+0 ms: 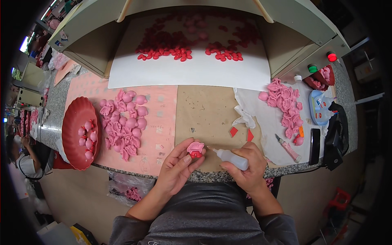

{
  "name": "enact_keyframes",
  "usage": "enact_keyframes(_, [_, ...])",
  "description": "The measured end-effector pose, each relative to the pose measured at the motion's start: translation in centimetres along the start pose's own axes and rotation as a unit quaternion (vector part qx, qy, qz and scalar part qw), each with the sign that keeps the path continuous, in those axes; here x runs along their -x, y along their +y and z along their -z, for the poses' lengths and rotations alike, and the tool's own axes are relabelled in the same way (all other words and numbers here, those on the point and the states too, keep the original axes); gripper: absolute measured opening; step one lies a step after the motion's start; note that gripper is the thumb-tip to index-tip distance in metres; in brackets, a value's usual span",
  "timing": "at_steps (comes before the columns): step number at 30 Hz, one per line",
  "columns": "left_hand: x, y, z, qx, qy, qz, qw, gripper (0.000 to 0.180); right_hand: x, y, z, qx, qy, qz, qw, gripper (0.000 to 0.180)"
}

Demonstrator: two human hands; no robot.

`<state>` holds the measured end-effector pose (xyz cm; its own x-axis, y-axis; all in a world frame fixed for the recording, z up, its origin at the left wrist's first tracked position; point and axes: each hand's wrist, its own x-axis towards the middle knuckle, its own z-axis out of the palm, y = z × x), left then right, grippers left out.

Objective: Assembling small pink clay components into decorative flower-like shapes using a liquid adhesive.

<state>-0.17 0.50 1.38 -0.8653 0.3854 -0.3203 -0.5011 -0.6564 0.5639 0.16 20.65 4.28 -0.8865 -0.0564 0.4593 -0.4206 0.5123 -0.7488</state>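
Between the fingers of my left hand [177, 167] is a small pink figure part [196, 148] with a red piece [196, 154] at its lower end. My right hand [248, 167] grips a translucent white squeeze bottle [233, 159], tilted so that its thin nozzle points at the pink part. Whether the nozzle tip touches the part I cannot tell. Both hands are over the front edge of a brown paper sheet [204, 110]. Two red scraps [233, 131] and a crumpled white tissue [244, 117] lie on the paper beyond my right hand.
Pink parts [124, 122] are heaped at left, beside a red scalloped tray [69, 134] holding several pink-and-red pieces. More pink parts [283, 104] lie at right, near a tube [288, 148], a black phone [314, 146] and a blue tray [313, 108]. Red pieces [163, 51] fill the open cabinet [300, 53] ahead.
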Motion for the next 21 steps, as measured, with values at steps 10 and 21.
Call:
enact_keyframes(10, [-0.04,0.07,0.00,0.029,-0.008,0.005,1.000,0.044,0.03,-0.09,0.04,-0.006,-0.002,-0.011,1.000,0.036])
enact_keyframes(21, [-0.13,-0.16,0.06,0.023,-0.008,-0.003,1.000,0.045,-0.02,-0.14,-0.22,-0.008,-0.003,0.028,1.000,0.038])
